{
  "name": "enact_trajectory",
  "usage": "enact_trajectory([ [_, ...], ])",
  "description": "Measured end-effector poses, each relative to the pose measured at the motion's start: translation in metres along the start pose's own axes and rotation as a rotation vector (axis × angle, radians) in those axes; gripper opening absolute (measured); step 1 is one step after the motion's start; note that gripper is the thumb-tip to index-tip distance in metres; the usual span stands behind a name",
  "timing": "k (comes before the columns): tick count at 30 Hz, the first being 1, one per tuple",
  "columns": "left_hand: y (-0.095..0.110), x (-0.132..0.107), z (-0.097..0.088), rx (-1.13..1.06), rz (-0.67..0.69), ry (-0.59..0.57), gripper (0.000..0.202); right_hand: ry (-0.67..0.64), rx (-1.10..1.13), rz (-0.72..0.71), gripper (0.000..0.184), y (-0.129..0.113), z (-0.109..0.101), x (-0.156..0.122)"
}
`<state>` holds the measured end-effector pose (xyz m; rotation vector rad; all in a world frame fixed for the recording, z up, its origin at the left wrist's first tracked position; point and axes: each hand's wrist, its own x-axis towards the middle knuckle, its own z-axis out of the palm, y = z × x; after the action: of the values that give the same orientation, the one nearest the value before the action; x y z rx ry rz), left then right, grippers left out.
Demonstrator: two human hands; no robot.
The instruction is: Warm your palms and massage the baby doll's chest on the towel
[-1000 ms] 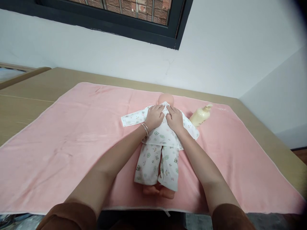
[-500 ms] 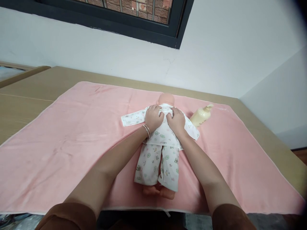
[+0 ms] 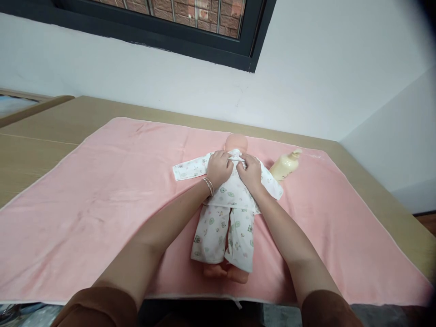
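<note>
A baby doll [image 3: 235,142] lies lengthwise on a pink blanket, its bald head away from me and no face showing. It wears a white patterned shirt [image 3: 231,194] and matching trousers [image 3: 211,234]; its bare feet [image 3: 237,274] point toward me. My left hand [image 3: 220,168], with bracelets at the wrist, is closed on the shirt's upper left part, thumb and fingers bent into the cloth. Across from it, my right hand [image 3: 250,172] pinches the shirt on the upper right. Between them the fabric is gathered in a small fold below the collar.
The pink blanket [image 3: 102,190] covers much of a wooden table [image 3: 136,109]. Right of the doll, a pale yellow pump bottle [image 3: 285,165] lies tilted near its sleeve. A white wall and a dark window frame [image 3: 204,43] stand behind the table.
The shirt cloth below the collar is now raised and bunched between my hands. My right fingers have drawn slightly inward. The doll's body and the bottle stay in place.
</note>
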<state>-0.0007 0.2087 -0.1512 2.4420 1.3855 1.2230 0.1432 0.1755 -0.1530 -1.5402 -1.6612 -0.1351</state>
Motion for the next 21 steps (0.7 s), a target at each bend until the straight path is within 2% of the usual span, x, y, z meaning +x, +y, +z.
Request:
enact_trajectory([
  [5, 0.002, 0.0, 0.0, -0.005, -0.063, 0.019, 0.023, 0.028, -0.045, 0.072, 0.031, -0.005, -0.002, -0.002],
  [11, 0.0, 0.004, 0.003, -0.008, -0.089, -0.022, 0.03, -0.086, -0.076, 0.058, 0.037, 0.001, 0.0, 0.006],
  [15, -0.002, 0.005, 0.003, -0.025, -0.029, -0.054, 0.033, -0.134, -0.082, 0.015, 0.04, 0.005, 0.001, 0.009],
  [21, -0.002, 0.001, 0.002, -0.047, 0.004, -0.007, 0.021, -0.033, -0.021, 0.011, 0.031, 0.002, 0.001, 0.002],
])
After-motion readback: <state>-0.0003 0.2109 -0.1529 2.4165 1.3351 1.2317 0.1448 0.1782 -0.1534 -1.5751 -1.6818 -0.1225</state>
